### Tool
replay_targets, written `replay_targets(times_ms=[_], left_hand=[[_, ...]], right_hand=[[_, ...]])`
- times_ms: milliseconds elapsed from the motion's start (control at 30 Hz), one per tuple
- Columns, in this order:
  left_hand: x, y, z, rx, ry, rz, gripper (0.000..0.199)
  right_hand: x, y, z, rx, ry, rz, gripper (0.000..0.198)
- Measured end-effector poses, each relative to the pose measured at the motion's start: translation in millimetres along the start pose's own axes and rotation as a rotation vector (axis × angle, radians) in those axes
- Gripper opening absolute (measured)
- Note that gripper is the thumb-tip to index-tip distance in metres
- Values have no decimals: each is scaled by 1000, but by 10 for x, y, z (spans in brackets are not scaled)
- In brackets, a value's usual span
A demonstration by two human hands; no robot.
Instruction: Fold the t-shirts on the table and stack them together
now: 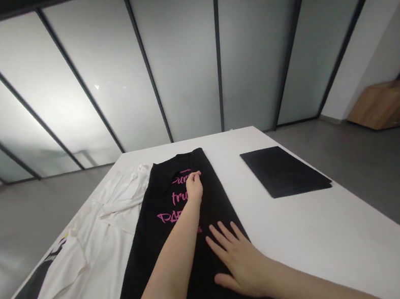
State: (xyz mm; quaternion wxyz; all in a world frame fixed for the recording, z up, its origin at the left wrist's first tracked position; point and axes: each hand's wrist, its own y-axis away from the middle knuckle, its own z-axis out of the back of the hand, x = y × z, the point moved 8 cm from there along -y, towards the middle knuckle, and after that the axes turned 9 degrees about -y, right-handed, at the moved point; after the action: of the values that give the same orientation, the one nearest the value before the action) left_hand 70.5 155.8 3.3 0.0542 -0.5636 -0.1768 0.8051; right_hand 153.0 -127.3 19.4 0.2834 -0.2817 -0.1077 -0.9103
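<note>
**Pinch up top, flat palm below: black shirt pinned along its length**

Grip first: the left hand [194,186] is stretched far out, fingers closed in a small pinch on the cloth of the black shirt [185,239] just below the collar [177,166], right over the pink lettering [178,199]. And the right hand [239,261] is spread wide, holding nothing, palm down and fingers fanned, pressing on the near right part of the same garment.

Why this arrangement? My read is that the flat palm works as an anchor, keeping the lower half from sliding on the white surface [315,232], while the far pinch has a fold or edge under control near the chest. One end weighted, the other gripped, so the fabric stays taut between them.

Now orientation. The shirt lies as a narrow strip, sides apparently folded in, its long axis running near to far with a slight lean to the right. Collar points away toward the glass wall [184,59], hem sits at the near edge. It occupies the middle of the surface.

Neighbours: a white garment [88,262] sprawls on the left, touching the black one along its left side. Well apart on the far right lies a black folded piece [285,170], flat and squared off. A wooden cabinet [393,102] sits on the floor beyond.
</note>
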Motion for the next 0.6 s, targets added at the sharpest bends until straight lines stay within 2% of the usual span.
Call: replay_targets(times_ms=[200, 333, 400, 467, 533, 600], left_hand=[[154, -57, -3, -32, 97, 67, 29], [230, -77, -8, -50, 169, 98, 34], [250, -74, -5, -55, 190, 103, 34], [266, -71, 2, -59, 201, 109, 35], [281, -71, 14, -67, 204, 120, 37], [292, -73, 29, -79, 204, 132, 39]], right_hand=[[403, 286, 66, 170, -172, 223, 81], [515, 424, 147, 321, -452, 319, 55], [436, 377, 171, 381, -722, 261, 49], [249, 218, 207, 384, -1089, 112, 60], [-27, -44, 291, 267, -1409, -54, 68], [-339, -360, 445, 36, -1544, -132, 66]])
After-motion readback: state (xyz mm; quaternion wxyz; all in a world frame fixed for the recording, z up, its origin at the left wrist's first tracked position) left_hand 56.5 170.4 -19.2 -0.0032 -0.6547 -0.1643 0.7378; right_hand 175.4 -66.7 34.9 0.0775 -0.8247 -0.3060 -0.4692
